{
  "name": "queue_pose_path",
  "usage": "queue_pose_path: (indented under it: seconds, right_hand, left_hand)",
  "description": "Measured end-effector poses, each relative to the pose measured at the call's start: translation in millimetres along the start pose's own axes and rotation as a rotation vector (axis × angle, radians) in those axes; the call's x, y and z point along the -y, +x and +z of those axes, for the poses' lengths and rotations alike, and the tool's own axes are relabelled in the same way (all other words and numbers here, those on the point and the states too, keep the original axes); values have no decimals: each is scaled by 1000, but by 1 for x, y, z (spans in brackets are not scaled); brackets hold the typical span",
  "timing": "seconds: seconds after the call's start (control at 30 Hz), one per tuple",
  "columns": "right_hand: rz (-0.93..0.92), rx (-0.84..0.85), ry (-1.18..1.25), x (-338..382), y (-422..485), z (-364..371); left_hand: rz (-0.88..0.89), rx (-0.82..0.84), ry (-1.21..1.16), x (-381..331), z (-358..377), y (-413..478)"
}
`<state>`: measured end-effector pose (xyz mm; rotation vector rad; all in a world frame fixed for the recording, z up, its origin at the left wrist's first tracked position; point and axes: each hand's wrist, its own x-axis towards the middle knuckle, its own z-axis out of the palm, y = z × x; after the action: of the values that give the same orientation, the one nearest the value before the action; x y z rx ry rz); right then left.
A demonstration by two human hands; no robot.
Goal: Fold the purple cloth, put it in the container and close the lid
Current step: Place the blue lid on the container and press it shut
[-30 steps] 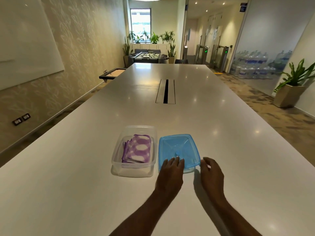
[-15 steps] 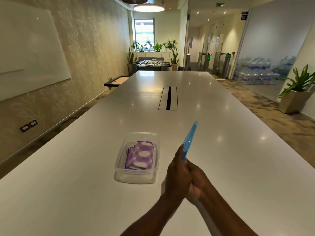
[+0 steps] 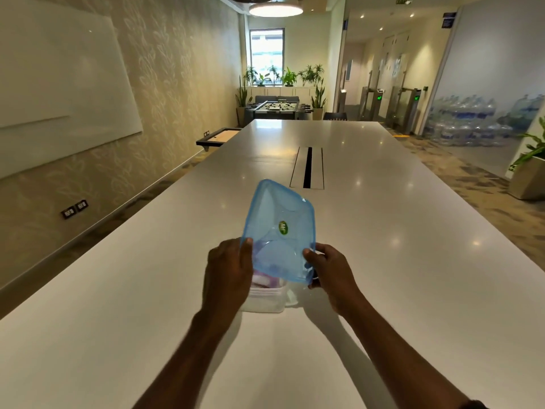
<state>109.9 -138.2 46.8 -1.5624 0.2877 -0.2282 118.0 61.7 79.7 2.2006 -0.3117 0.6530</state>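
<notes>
A see-through blue lid [image 3: 280,228] with a green sticker hangs tilted in the air over the clear plastic container [image 3: 265,299]. My left hand [image 3: 227,273] grips the lid's left edge and my right hand [image 3: 333,276] grips its near right corner. The folded purple and white cloth [image 3: 265,278] lies inside the container; only a small part shows under the lid. My left hand and the lid hide most of the container.
The container stands on a long white table [image 3: 383,261] with a cable slot [image 3: 307,168] down its middle. A whiteboard [image 3: 59,98] hangs on the left wall. A potted plant [image 3: 530,169] stands on the floor at the right.
The lid came off the table to the right of the container, stood on edge in both hands, and now faces me, moved left over the container. The view has tilted upward.
</notes>
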Motion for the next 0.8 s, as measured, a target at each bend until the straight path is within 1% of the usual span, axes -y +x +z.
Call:
queue_pose_path:
  seconds: [0.1,0.2,0.27,0.33,0.43,0.57,0.73,0.8]
  right_hand:
    - [-118,-12,-262,6,-1,19]
    - [-180,-41,-499,4,-2,33]
    - [-211,-75,-613,-1,-2,38]
    - [-248,-99,-671,-5,-3,42]
    - [-262,-95,-717,-8,-3,46]
    - [-237,-78,-723,-11,-2,47]
    - [-172,-72,-637,-15,-3,49]
    - [-130,-60,-561,-14,-3,49]
  left_hand:
    - [-64,16,52,26,-11,0]
    - [-118,44,92,40,-11,-4]
    - [-150,71,99,44,-8,-5]
    - [-188,86,97,48,-6,-7]
    - [-230,93,80,53,-2,-9]
    - [-287,122,26,58,3,-11]
    - [-346,123,-17,61,3,-8]
    - [-406,138,-79,64,5,-7]
